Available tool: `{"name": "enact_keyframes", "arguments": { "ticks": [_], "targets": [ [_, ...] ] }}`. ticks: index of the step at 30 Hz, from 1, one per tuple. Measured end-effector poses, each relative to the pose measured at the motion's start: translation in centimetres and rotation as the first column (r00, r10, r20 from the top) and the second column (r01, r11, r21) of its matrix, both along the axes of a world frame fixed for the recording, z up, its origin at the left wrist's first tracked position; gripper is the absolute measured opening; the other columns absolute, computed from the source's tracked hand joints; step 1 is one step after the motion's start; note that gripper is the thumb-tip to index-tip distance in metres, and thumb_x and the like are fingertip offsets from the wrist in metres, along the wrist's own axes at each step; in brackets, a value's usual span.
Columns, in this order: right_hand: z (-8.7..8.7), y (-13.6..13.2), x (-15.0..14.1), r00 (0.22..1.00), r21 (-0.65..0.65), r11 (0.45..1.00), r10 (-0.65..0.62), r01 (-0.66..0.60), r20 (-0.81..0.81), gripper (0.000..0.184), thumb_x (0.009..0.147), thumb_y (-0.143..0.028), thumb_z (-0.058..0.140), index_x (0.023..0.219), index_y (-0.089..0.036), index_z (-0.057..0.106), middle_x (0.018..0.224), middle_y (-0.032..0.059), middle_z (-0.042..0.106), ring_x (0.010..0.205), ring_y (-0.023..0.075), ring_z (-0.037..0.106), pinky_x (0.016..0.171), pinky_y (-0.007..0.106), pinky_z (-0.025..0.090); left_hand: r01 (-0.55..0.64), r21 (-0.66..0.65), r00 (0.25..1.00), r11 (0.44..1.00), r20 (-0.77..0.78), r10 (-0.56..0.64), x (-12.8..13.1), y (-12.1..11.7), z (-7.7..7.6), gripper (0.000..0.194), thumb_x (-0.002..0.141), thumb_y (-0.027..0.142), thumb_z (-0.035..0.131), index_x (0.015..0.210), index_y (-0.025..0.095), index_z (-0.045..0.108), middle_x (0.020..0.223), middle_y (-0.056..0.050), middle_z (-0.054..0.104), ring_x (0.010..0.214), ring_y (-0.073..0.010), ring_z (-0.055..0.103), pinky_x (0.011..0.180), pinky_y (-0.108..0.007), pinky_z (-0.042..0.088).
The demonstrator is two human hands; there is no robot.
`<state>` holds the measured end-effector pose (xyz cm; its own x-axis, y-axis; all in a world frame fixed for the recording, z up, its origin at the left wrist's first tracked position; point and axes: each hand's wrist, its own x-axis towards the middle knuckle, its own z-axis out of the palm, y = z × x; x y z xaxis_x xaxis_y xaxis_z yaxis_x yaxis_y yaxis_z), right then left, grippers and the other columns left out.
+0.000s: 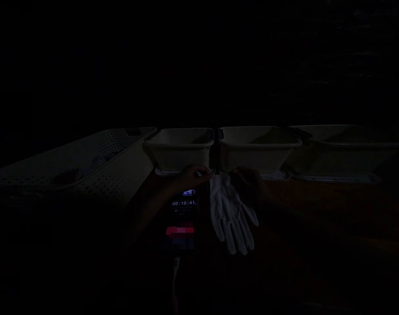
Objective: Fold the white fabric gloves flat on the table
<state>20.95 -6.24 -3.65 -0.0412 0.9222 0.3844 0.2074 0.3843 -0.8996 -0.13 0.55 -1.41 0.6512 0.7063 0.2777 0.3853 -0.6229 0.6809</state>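
Note:
A white glove point(230, 212) lies on the dark table, its fingers pointing toward me and its cuff away. My left hand point(195, 176) pinches the left corner of the cuff between thumb and fingers. At the cuff's right side is my right hand point(248, 179), its fingers closed at the edge of the cloth, though darkness hides much of it. Left of the glove, a lit phone point(182, 218) showing a timer lies partly beneath my left wrist.
A perforated white basket point(133, 164) with cloth-like things inside stands at the left. Three pale tubs, the left one point(182, 153), the middle one point(258, 155) and the right one point(344, 159), line the back. A cable point(174, 280) runs from the phone toward me. The scene is very dark.

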Motion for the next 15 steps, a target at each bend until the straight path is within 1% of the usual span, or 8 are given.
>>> {"name": "enact_keyframes", "arguments": {
  "ticks": [4,6,9,12,15],
  "targets": [
    [0.11,-0.37,-0.26,0.999,0.032,0.998,0.051,-0.051,0.003,0.033,0.081,-0.047,0.047,0.073,-0.015,0.051,0.064,-0.0008,0.044,0.055,0.0079,0.039,0.047,0.021,0.027,0.033,-0.030,0.999,0.999,0.015,-0.032,0.17,-0.40,0.06,0.030,0.078,0.039,0.054,0.094,0.015,0.064,0.094,-0.005,0.065,0.085,-0.0153,0.059,0.072,-0.024,0.044],
    [0.16,-0.42,-0.30,0.998,0.027,0.998,0.064,-0.064,0.010,0.033,0.081,-0.047,0.046,0.074,-0.015,0.052,0.065,-0.0001,0.046,0.056,0.0085,0.041,0.048,0.021,0.029,0.042,-0.044,0.999,0.998,0.013,-0.041,0.26,-0.55,-0.04,0.031,0.077,0.038,0.056,0.097,0.016,0.063,0.094,-0.005,0.066,0.083,-0.0147,0.059,0.071,-0.024,0.044],
    [0.21,-0.35,-0.27,0.998,0.043,0.998,0.048,-0.050,0.050,0.035,0.081,-0.047,0.047,0.071,-0.014,0.052,0.063,-0.0001,0.047,0.055,0.0083,0.041,0.048,0.021,0.029,0.044,-0.046,0.999,0.998,0.002,-0.044,0.35,-0.59,-0.14,0.030,0.077,0.038,0.056,0.094,0.015,0.064,0.091,-0.006,0.067,0.079,-0.0142,0.060,0.069,-0.024,0.044],
    [0.20,-0.36,-0.35,0.998,0.030,0.998,0.061,-0.062,0.035,0.034,0.080,-0.047,0.049,0.075,-0.014,0.054,0.065,0.0008,0.050,0.056,0.0087,0.044,0.048,0.020,0.031,0.000,0.020,1.000,1.000,0.004,0.000,0.38,-0.39,-0.08,0.031,0.077,0.040,0.055,0.090,0.014,0.065,0.089,-0.006,0.067,0.079,-0.0148,0.059,0.068,-0.024,0.043],
    [0.11,-0.55,-0.48,0.994,-0.045,0.993,0.105,-0.105,0.007,0.033,0.078,-0.046,0.052,0.084,-0.014,0.056,0.072,0.0030,0.056,0.061,0.0108,0.049,0.051,0.021,0.035,-0.036,0.096,0.999,0.995,0.024,0.034,0.32,-0.09,0.05,0.032,0.077,0.041,0.054,0.090,0.014,0.065,0.087,-0.005,0.067,0.078,-0.0146,0.059,0.066,-0.023,0.043]
  ]
}}
